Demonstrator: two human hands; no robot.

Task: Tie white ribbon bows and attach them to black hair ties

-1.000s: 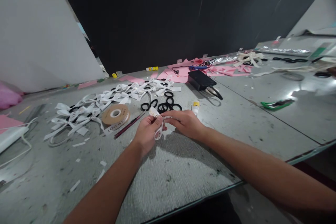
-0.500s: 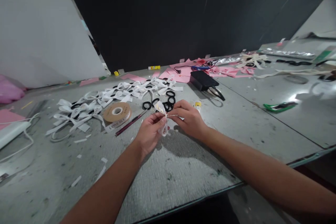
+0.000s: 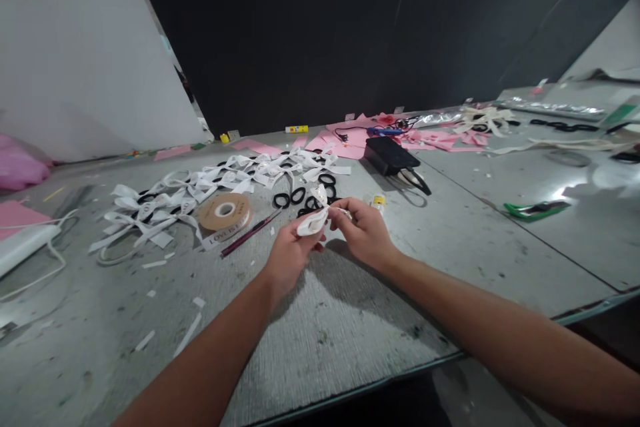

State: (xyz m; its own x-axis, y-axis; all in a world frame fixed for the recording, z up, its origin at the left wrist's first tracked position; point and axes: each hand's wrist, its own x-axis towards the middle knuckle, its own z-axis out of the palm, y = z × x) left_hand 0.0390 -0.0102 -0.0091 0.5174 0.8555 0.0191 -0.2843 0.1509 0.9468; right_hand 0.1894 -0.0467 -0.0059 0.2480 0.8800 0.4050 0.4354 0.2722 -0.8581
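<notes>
Looped ribbon (image 3: 311, 223): white
Spool (image 3: 213, 212): tan
Spool ribbon (image 3: 227, 233): white, dark lettering
Elastic rings (image 3: 281, 200): black
Far paper (image 3: 350, 137): pink
Tabletop (image 3: 360, 340): grey, dark specks

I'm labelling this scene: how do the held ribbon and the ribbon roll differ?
The held ribbon is looped between the left hand and right hand; the ribbon roll lies on the table. The held ribbon shows no core; the ribbon roll has a tan disc on top. Both are whitish ribbon.
</notes>
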